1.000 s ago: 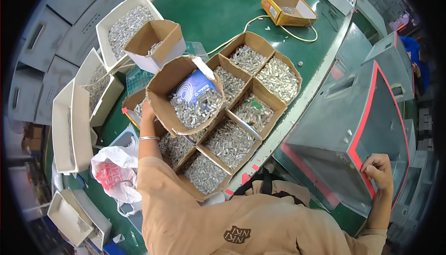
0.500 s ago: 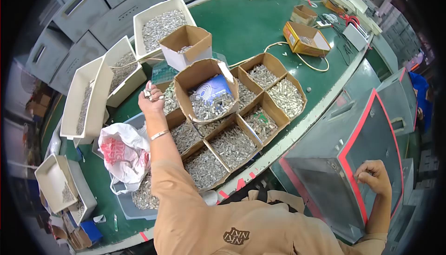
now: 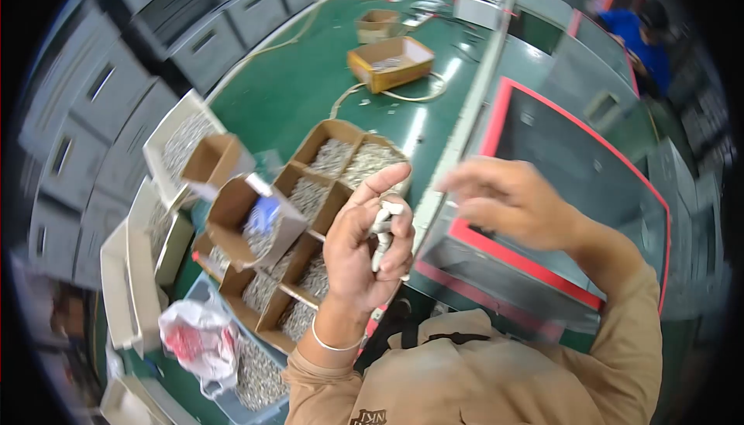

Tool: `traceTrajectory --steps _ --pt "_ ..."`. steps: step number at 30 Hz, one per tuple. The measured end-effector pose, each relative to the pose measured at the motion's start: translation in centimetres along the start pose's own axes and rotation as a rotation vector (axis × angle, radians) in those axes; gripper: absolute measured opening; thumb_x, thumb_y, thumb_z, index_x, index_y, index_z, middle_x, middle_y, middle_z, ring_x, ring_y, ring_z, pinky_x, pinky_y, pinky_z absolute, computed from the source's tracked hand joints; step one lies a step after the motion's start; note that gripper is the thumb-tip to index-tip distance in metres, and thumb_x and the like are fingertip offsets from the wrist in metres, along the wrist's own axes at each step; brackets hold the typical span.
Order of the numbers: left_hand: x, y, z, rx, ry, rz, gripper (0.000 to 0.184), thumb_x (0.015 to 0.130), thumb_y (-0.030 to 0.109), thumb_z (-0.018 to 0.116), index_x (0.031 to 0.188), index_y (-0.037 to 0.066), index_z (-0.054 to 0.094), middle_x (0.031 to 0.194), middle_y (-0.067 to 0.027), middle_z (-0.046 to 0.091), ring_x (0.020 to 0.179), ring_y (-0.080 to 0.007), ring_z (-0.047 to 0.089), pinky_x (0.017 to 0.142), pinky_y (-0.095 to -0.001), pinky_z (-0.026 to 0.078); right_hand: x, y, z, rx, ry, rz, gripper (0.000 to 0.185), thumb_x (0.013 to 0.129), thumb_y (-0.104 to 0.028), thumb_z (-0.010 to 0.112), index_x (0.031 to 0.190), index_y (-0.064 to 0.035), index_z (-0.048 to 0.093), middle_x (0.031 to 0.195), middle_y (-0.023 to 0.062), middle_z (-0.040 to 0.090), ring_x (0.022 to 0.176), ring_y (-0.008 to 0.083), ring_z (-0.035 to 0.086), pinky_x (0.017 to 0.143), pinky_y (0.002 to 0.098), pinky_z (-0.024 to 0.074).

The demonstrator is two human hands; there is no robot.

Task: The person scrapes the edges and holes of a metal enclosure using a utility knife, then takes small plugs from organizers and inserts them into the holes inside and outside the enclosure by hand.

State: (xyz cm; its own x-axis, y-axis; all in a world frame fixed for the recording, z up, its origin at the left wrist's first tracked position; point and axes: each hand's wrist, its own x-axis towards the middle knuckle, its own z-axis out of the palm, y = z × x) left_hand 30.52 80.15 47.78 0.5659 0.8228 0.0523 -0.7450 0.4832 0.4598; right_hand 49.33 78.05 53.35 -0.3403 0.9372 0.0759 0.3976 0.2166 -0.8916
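Pale pieces [image 3: 382,231] lie inside the left hand [image 3: 355,258], fingers curled round them — the right hand [image 3: 513,202] near, loosely spread.

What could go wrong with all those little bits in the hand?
Some small pale pieces might slip out, because the left hand is only loosely curled around them.

The right hand appears in front of the red-edged case, so it might bump it.

The open cardboard box seems to stand on the divided tray; a knock could tip it and mix up the pieces.
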Motion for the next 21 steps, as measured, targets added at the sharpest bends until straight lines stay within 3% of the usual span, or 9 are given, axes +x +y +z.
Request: traceTrajectory --steps 2,4,6,8,10,11,14,18,21 --pt "1.3 -2.6 1.9 0.165 0.042 -0.038 0.041 0.079 0.008 0.032 0.119 0.0 0.031 0.07 -0.008 0.05 0.035 -0.0089 0.034 0.028 -0.0185 0.027 -0.1 -0.2 -0.3 -0.087 -0.037 -0.016 0.019 0.077 -0.019 0.054 0.086 -0.0018 0.056 0.071 0.0091 0.056 0.061 0.019 0.054 0.058 0.028 0.0422" --pt "2.3 -4.4 3.7 0.294 0.064 -0.038 0.043 0.077 0.008 0.032 0.119 0.001 0.029 0.069 -0.0086 0.05 0.034 -0.0089 0.034 0.029 -0.0183 0.028 -0.8 1.1 -1.2 -0.242 0.012 -0.214 0.019 0.076 -0.02 0.055 0.084 -0.0023 0.056 0.073 0.0121 0.056 0.064 0.0247 0.055 0.058 0.0304 0.0427" --pt "3.2 -5.2 3.9 0.281 -0.007 -0.164 0.043 0.075 0.008 0.032 0.118 0.001 0.029 0.066 -0.0091 0.049 0.033 -0.0086 0.033 0.029 -0.0186 0.027 -1.8 2.8 -2.7 -0.301 0.034 -0.339 0.018 0.074 -0.019 0.057 0.079 -0.0021 0.056 0.074 0.0152 0.057 0.068 0.0308 0.055 0.06 0.033 0.0435" --pt "3.8 -6.2 4.2 0.286 -0.082 -0.294 0.041 0.078 0.01 0.038 0.116 0.0 0.03 0.063 -0.0104 0.048 0.032 -0.0073 0.031 0.028 -0.0162 0.026 -2.9 4.2 -4.6 -0.251 -0.019 -0.377 0.014 0.075 -0.014 0.058 0.083 -0.002 0.059 0.068 0.0083 0.057 0.059 0.0179 0.056 0.052 0.0261 0.0434" --pt "4.2 -7.1 4.1 0.264 -0.119 -0.319 0.039 0.08 0.012 0.039 0.116 0.0 0.031 0.062 -0.0095 0.046 0.032 -0.0066 0.031 0.027 -0.0149 0.026 -4.4 3.2 -6.8 0.043 -0.076 0.085 0.012 0.076 -0.013 0.056 0.079 -0.0019 0.061 0.067 0.0047 0.059 0.053 0.0104 0.053 0.046 0.0223 0.0418" --pt "4.5 -7.4 3.7 0.211 -0.131 -0.295 0.037 0.082 0.012 0.039 0.115 -0.001 0.032 0.061 -0.0091 0.045 0.033 -0.0061 0.031 0.027 -0.0148 0.027 -5.0 4.5 -7.7 0.153 -0.019 0.123 0.011 0.076 -0.011 0.055 0.08 -0.002 0.06 0.067 0.0021 0.058 0.049 0.0054 0.049 0.041 0.0191 0.039" --pt "5.4 -8.0 2.8 0.002 -0.053 -0.25 0.025 0.087 0.011 0.033 0.108 -0.002 0.036 0.065 -0.0097 0.045 0.033 -0.0069 0.031 0.025 -0.0153 0.025 -6.2 10.0 -10.2 0.238 0.163 0.309 0.014 0.074 -0.011 0.054 0.085 -0.0021 0.058 0.069 0.0022 0.056 0.051 0.006 0.046 0.046 0.0188 0.039" --pt "6.6 -8.9 2.3 -0.15 -0.038 -0.266 0.019 0.09 0.015 0.029 0.095 -0.001 0.038 0.066 -0.01 0.044 0.034 -0.0075 0.031 0.025 -0.0156 0.025 -8.3 20.3 -10.7 0.406 0.237 0.692 0.016 0.079 -0.013 0.052 0.086 0.0015 0.055 0.074 0.005 0.053 0.054 0.0072 0.046 0.048 0.0203 0.0398" --pt "6.7 -9.0 2.1 -0.057 -0.115 -0.244 0.016 0.091 0.016 0.023 0.087 0.003 0.031 0.064 -0.0079 0.038 0.036 -0.007 0.031 0.027 -0.0163 0.024 -9.0 25.2 -9.7 0.47 0.24 0.865 0.017 0.08 -0.012 0.05 0.087 0.0025 0.054 0.075 0.0064 0.052 0.056 0.0079 0.046 0.048 0.0206 0.04"
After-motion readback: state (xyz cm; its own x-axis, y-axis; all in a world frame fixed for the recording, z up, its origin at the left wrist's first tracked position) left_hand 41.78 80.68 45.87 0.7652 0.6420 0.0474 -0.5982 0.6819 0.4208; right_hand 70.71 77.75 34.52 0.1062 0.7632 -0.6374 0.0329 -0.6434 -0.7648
